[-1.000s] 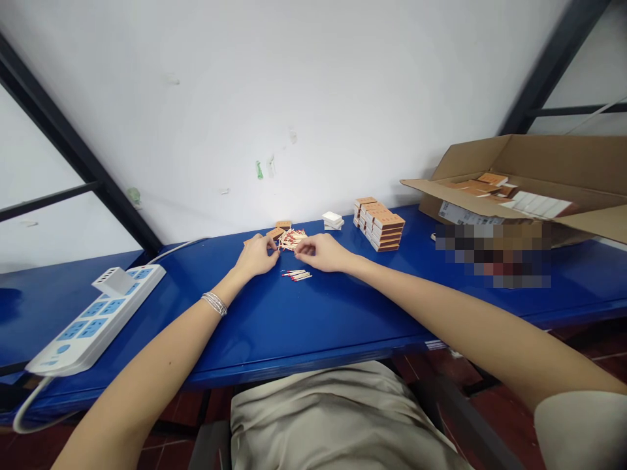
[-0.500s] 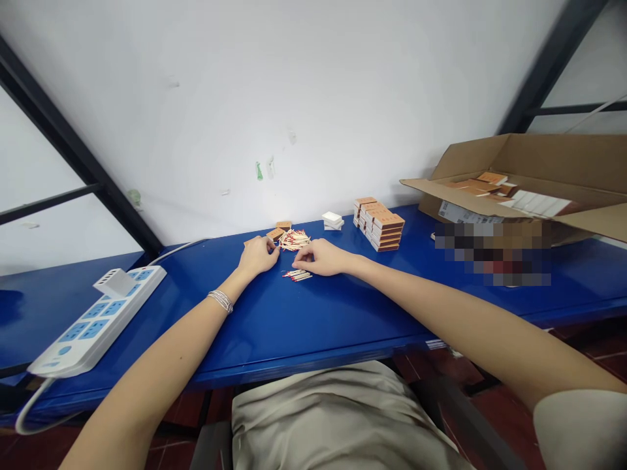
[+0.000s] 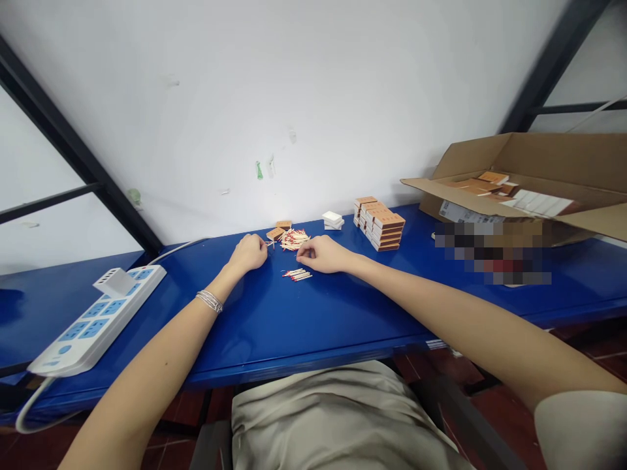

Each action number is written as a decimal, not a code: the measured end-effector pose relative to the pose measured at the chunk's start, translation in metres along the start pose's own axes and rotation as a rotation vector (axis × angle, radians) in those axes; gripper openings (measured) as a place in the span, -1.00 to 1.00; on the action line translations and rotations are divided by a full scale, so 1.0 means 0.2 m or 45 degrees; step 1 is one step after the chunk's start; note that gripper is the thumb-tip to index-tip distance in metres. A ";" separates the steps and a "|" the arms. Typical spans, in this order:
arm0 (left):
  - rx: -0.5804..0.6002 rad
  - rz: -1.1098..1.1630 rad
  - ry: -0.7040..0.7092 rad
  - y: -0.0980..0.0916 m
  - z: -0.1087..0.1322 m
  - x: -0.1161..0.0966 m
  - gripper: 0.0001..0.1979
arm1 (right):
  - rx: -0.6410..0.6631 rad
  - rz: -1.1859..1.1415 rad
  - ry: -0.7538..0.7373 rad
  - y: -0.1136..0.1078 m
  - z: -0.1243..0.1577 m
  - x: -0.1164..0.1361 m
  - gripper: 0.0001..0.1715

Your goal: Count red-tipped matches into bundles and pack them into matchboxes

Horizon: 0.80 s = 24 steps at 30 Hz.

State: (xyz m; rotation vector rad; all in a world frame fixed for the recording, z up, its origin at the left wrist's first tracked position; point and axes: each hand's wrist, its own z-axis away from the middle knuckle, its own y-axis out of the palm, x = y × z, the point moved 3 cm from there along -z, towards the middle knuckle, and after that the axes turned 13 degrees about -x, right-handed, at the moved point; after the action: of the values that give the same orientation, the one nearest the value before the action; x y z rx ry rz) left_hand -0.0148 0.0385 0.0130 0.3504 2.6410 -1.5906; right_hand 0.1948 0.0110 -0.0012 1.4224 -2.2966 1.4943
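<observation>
My left hand (image 3: 249, 252) is closed at the left of a heap of loose red-tipped matches (image 3: 295, 239). A couple of pale matchsticks (image 3: 271, 244) stick out at its fingertips. On the heap's near right side, my right hand (image 3: 321, 254) is pinched, thumb against forefinger; what lies between them is too small to make out. Just below that hand, a small row of matches (image 3: 297, 275) lies on the blue table (image 3: 294, 320), red heads mostly to the left. Two orange-brown matchboxes (image 3: 275, 233) rest behind the heap.
White matchbox trays (image 3: 332, 219) are stacked near the wall. Right of them stands a block of piled matchboxes (image 3: 379, 224). An open cardboard carton (image 3: 553, 163) holding more boxes is at the far right. A white power strip (image 3: 98, 326) lies at the left.
My left hand has moved left, away from the heap, and matchsticks now show at its fingertips. My right hand has shifted slightly up, away from the row of matches.
</observation>
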 end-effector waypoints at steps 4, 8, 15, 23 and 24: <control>-0.021 0.052 -0.012 -0.02 0.01 -0.02 -0.84 | -0.085 0.010 0.041 0.00 0.00 -0.02 -0.84; -0.046 0.236 0.022 -0.02 0.02 -0.06 -0.87 | -0.215 0.000 0.084 0.00 -0.01 -0.03 -0.80; 0.025 0.496 0.332 -0.06 0.08 -0.17 -0.87 | -0.295 -0.097 0.068 0.00 0.00 -0.01 -0.69; 0.025 0.460 0.362 -0.05 0.03 -0.07 -0.82 | -0.075 -0.119 -0.021 0.00 0.00 0.02 -0.85; 0.021 0.418 0.374 -0.04 0.01 -0.04 -0.81 | 0.008 -0.124 -0.051 0.01 0.00 0.02 -0.85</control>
State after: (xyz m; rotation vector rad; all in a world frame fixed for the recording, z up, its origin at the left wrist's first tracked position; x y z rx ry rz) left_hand -0.0082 0.0311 0.0196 1.0317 2.5842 -1.5538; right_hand 0.1916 0.0076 0.0000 1.5559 -2.2115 1.4597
